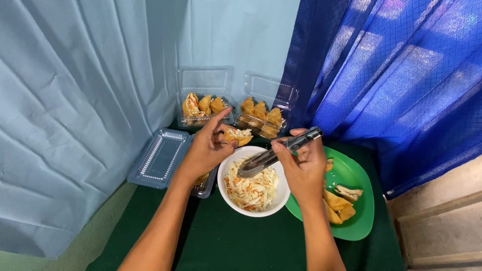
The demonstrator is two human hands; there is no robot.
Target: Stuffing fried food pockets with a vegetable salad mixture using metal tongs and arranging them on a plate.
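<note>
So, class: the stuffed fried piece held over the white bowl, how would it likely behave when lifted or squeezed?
The stuffed fried piece in the left hand looks crisp, so probably brittle if squeezed. Its shredded filling sits heaped at an open top, so tilting would likely spill some into the white bowl. It seems light, since fingertips alone hold it.

bowl (228, 193) left of plate (359, 221), two filled boxes (206, 108) behind

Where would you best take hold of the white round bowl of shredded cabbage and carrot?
Probably at the near rim of the white round bowl, coming from the person's side. That edge is bare and unobstructed; the metal tongs in the right hand hang over the far part, and the green plastic plate crowds its right.
</note>
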